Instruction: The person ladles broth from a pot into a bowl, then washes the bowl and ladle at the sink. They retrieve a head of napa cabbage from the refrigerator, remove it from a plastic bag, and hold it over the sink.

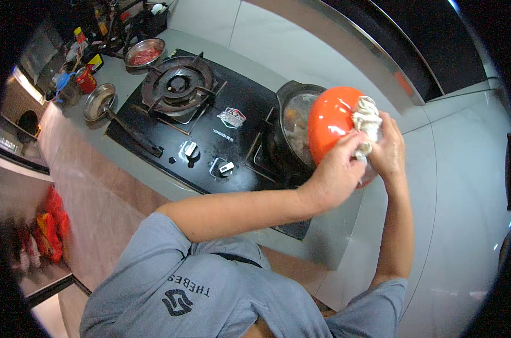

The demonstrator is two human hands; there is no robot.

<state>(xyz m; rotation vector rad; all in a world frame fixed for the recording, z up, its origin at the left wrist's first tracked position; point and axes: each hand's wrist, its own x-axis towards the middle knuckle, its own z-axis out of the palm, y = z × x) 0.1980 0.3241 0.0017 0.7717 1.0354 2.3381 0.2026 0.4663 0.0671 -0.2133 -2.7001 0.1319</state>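
Both my hands hold a crumpled whitish cloth (pixel 366 114) against an orange pot lid (pixel 333 118), which is tilted beside and partly over a dark pot (pixel 276 145). My left hand (pixel 337 175) grips the cloth near the lid's middle, its thumb and fingers pinched together. Behind it, my right hand (pixel 388 150) closes on the cloth from the far side. The pot stands on the right burner of a black gas stove (pixel 234 143). Liquid with pale and orange pieces (pixel 297 120) shows inside it. The lid hides the pot's right side.
The left burner (pixel 178 83) bears no pot. A metal bowl of raw meat (pixel 145 53) stands behind it. A ladle (pixel 99 103) rests at the stove's left edge, its handle (pixel 135 135) reaching over the stove. A red can (pixel 85 80) and bottles stand farther left. Tiled wall borders the right.
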